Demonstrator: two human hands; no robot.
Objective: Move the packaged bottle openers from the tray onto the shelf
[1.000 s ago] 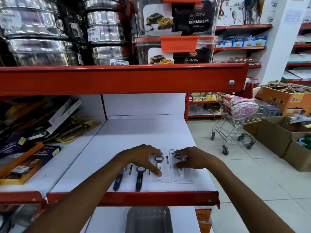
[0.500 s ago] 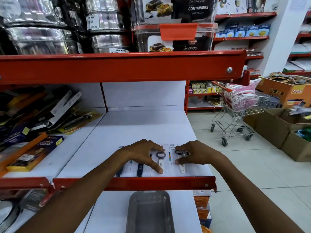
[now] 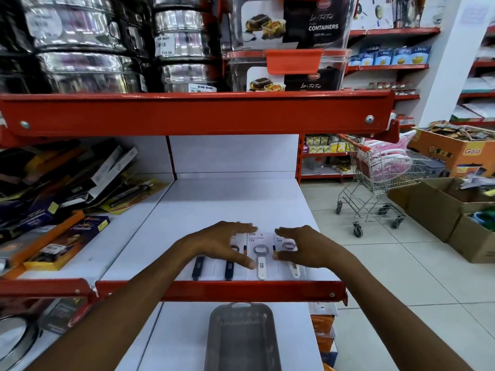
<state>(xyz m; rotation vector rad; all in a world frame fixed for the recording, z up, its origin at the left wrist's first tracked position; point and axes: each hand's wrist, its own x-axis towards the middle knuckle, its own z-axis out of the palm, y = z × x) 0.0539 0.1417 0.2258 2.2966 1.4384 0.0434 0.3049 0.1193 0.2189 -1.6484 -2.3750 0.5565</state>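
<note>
Several packaged bottle openers lie side by side near the front of the white shelf (image 3: 227,199): two with dark blue handles (image 3: 198,267) on the left and two with white handles (image 3: 261,265) on the right. My left hand (image 3: 222,243) hovers over the blue ones, fingers spread, thumb close to a white-handled opener. My right hand (image 3: 305,249) is open just above the rightmost white opener (image 3: 294,269), partly hiding it. Neither hand grips anything. The grey tray (image 3: 242,336) sits on the shelf below and looks empty.
The shelf's red front lip (image 3: 219,290) runs under my wrists. Boxed knives and tools (image 3: 67,188) crowd the left bay. A red upper shelf (image 3: 198,111) carries steel tins and containers. A shopping cart (image 3: 375,188) and cardboard boxes (image 3: 450,210) stand on the floor to the right.
Both hands have lifted off the opener packs and spread their fingers; the packs lie still in a row. The view has tilted so the tray shows more.
</note>
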